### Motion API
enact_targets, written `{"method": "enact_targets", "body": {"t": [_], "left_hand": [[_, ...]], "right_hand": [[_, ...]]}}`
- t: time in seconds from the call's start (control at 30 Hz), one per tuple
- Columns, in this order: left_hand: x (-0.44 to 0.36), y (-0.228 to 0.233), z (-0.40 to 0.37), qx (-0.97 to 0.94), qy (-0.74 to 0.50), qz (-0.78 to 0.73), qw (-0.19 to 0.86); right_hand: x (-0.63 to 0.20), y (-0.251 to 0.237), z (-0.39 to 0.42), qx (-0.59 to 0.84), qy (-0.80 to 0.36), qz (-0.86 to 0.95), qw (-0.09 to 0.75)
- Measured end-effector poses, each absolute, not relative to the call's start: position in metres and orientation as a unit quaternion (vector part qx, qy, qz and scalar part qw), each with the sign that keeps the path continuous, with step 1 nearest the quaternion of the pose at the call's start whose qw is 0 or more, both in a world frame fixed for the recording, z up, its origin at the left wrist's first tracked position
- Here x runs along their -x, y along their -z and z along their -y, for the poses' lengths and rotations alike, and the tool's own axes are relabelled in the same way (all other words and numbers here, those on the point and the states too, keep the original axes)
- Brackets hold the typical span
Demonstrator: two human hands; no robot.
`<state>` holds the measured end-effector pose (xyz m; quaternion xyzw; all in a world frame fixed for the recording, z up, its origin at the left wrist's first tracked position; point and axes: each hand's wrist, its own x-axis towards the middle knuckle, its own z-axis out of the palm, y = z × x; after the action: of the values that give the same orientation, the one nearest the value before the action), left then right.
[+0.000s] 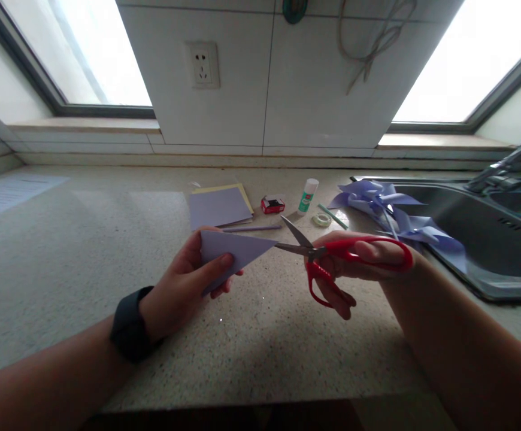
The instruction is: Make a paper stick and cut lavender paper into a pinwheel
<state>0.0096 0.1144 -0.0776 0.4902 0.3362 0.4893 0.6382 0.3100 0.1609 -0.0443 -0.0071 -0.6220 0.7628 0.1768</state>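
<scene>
Between the thumb and fingers of my left hand (197, 266) is a folded triangle of lilac paper (238, 248), its narrow tip pointing right. My right hand (354, 263) has its fingers through the loops of red-handled scissors (317, 252). The scissor blades are spread apart, and the lower blade's point is at the tip of the paper; whether they touch I cannot tell. Both hands are above the speckled countertop (251, 347). Behind the folded paper lies a thin lilac stick (256, 228).
A stack of lilac and yellow paper (220, 206), a small red box (272, 205), a glue stick (308, 196), a tape roll (321, 220) and a green stick (332, 216) lie behind my hands. Lilac paper pinwheels (404, 212) rest beside the steel sink (480, 239). A printed sheet (13, 194) lies far left.
</scene>
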Motion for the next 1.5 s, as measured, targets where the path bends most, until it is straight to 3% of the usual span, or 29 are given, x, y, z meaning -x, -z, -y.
{"method": "enact_targets", "body": {"t": [0.27, 0.8, 1.5], "left_hand": [[-0.005, 0.078, -0.117, -0.507, -0.481, -0.315, 0.642], [-0.005, 0.074, -0.113, -0.612, -0.382, -0.287, 0.630], [-0.005, 0.075, -0.113, -0.656, -0.371, -0.299, 0.585]], "right_hand": [[-0.314, 0.032, -0.163, 0.003, -0.703, 0.690, 0.173], [-0.312, 0.028, -0.169, 0.089, -0.693, 0.713, 0.063], [-0.311, 0.034, -0.164, 0.106, -0.743, 0.656, 0.079]]}}
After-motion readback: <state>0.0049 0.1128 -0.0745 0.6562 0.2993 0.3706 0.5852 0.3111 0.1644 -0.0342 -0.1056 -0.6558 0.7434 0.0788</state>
